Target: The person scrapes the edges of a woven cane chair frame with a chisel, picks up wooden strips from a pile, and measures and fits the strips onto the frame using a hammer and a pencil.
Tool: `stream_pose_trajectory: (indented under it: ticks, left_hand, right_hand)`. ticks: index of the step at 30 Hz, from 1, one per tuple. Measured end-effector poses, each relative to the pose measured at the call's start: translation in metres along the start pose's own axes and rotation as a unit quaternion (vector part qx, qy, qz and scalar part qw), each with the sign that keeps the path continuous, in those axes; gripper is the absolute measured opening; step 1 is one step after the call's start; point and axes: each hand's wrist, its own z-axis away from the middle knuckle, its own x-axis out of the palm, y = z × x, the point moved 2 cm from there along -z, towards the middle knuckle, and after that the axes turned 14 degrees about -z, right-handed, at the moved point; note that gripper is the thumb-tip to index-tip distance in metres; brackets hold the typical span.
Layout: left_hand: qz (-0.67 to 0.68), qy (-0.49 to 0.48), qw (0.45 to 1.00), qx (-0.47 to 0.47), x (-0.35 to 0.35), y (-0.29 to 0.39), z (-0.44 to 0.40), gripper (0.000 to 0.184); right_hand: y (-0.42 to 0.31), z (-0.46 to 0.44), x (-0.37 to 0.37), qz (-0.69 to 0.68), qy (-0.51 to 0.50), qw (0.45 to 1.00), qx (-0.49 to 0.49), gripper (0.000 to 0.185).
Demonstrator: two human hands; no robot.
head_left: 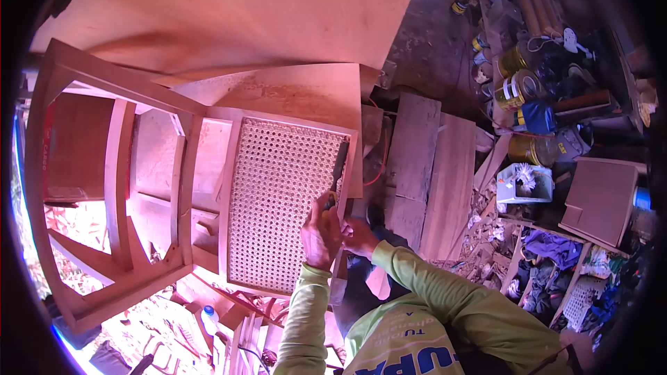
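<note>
A rectangular wooden frame with a woven cane panel (285, 201) lies face up in front of me, joined to or resting against a larger wooden chair frame (184, 194). My left hand (321, 235) is closed around a long, narrow dark tool (340, 163) with a yellow part near the grip. The tool lies along the panel's right edge; its exact kind is unclear. Just to the right, my right hand (359, 237) is at the outer side of the frame with its fingers closed. Whatever those fingers hold, if anything, is hidden.
Plywood sheets (229, 0) stand behind the frame. Loose boards (445, 187) lie on the right. Farther right are tins (517, 90), a white container (524, 184), a brown box (601, 201) and purple cloth (552, 248). A white bottle (208, 319) stands among wood scraps at lower left.
</note>
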Motion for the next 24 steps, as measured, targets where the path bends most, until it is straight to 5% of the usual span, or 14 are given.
stream_pose_trajectory:
  ticks: [3, 14, 17, 18, 19, 20, 22, 24]
  left_hand:
    - [0.043, 0.078, 0.994, 0.065, -0.009, -0.009, 0.011, 0.035]
    - [0.025, 0.164, 0.976, -0.141, -0.049, -0.062, 0.053, 0.033]
    - [0.048, 0.182, 0.974, -0.127, -0.044, -0.087, 0.050, 0.028]
    - [0.054, 0.172, 0.973, -0.144, -0.042, -0.096, 0.051, 0.029]
    - [0.074, 0.170, 0.970, -0.157, -0.042, -0.098, 0.053, 0.029]
    - [0.095, 0.167, 0.967, -0.169, -0.041, -0.100, 0.054, 0.029]
    - [0.142, 0.159, 0.957, -0.197, -0.049, -0.090, 0.050, 0.030]
    - [0.122, 0.176, 0.962, -0.172, -0.050, -0.090, 0.047, 0.030]
  right_hand:
    - [-0.007, 0.012, -0.002, -0.012, 0.009, 0.999, 0.045, 0.031]
    - [-0.021, 0.015, 0.001, 0.006, 0.026, 0.982, 0.187, 0.025]
    - [-0.069, 0.033, 0.004, 0.249, 0.010, 0.968, 0.025, 0.025]
    - [-0.083, 0.035, 0.010, 0.360, 0.042, 0.903, -0.232, 0.027]
    - [-0.104, 0.034, 0.021, 0.328, 0.066, 0.895, -0.294, 0.022]
    - [-0.117, 0.022, 0.020, 0.411, 0.033, 0.832, -0.371, 0.014]
    - [-0.156, -0.011, 0.040, 0.429, 0.009, 0.767, -0.476, 0.041]
    - [-0.177, -0.054, 0.054, 0.517, -0.039, 0.709, -0.477, 0.074]
